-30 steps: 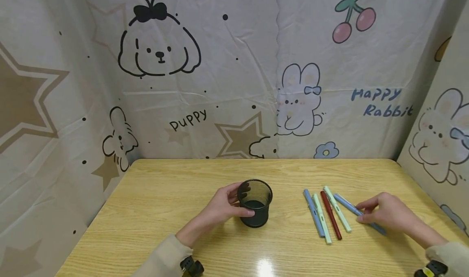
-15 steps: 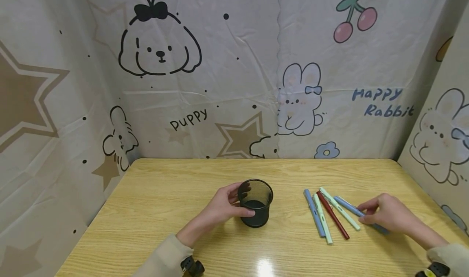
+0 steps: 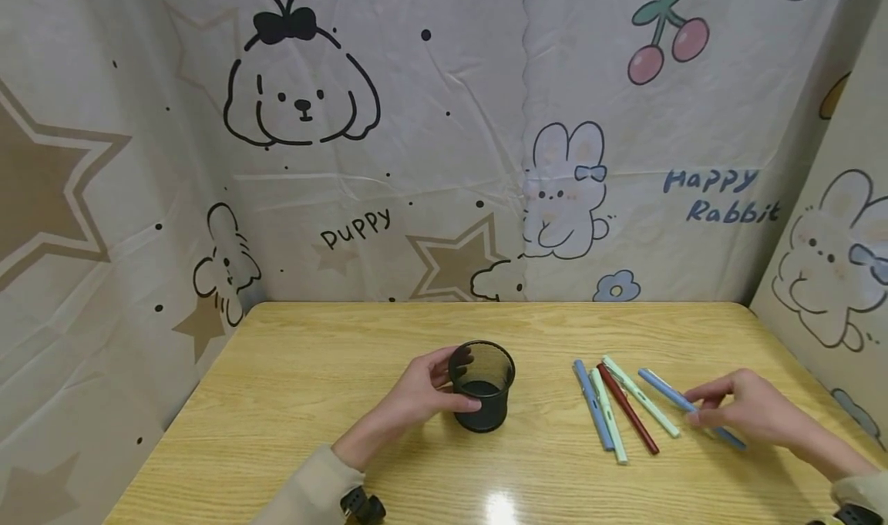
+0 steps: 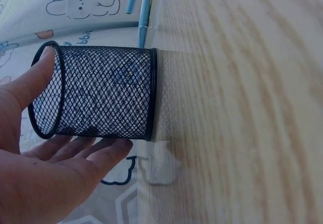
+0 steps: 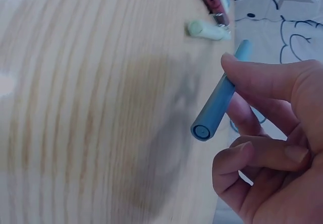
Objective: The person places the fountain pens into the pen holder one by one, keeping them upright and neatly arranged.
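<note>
A black mesh pen holder (image 3: 483, 413) stands upright on the table, with no pen visible inside. My left hand (image 3: 412, 394) holds its left side, the thumb at the near rim and the fingers behind; the left wrist view shows the hand (image 4: 55, 178) around the mesh holder (image 4: 106, 90). My right hand (image 3: 752, 413) pinches a blue pen (image 3: 662, 387) between thumb and fingers. In the right wrist view, that blue pen (image 5: 214, 110) slants, its round end towards the camera. Left of it lie a mint pen (image 3: 641, 398), a dark red pen (image 3: 627, 409), another mint pen (image 3: 609, 417) and another blue pen (image 3: 593, 405).
The wooden table (image 3: 333, 340) meets a patterned cloth (image 3: 430, 163) at the back and sides. Bare tabletop separates the holder from the loose pens. A dark wrist device (image 3: 362, 504) sits on the left sleeve.
The right hand has moved slightly right with the blue pen, away from the others. The dark red pen and the mint pen beside it have shifted and turned. The left hand and holder stay put.
</note>
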Demonstrator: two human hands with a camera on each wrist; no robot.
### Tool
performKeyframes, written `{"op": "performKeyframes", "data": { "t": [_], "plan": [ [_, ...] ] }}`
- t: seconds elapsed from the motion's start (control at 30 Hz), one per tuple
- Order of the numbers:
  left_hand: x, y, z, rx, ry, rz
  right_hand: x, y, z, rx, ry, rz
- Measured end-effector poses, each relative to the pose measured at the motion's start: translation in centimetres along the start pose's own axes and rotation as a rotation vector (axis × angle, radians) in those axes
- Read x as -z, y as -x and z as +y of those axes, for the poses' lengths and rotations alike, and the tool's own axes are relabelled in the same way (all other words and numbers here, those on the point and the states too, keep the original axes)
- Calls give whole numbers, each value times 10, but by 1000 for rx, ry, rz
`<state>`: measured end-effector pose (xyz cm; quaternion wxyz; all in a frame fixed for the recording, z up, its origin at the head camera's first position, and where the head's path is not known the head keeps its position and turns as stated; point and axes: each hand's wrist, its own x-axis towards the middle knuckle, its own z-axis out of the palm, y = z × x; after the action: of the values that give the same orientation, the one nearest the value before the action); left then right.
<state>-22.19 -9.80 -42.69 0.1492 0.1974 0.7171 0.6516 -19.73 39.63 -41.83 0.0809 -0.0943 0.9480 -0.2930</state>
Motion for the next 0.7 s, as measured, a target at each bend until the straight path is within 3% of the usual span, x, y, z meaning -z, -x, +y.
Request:
{"op": "performKeyframes", "data": {
  "t": [0.37,0.7],
  "plan": [
    [0,0,0,7,-9,10,1,5,-38,-58,-56,35],
    [0,1,1,3,-9,8,-9,5,-75,-58,-276,88]
  ]
}}
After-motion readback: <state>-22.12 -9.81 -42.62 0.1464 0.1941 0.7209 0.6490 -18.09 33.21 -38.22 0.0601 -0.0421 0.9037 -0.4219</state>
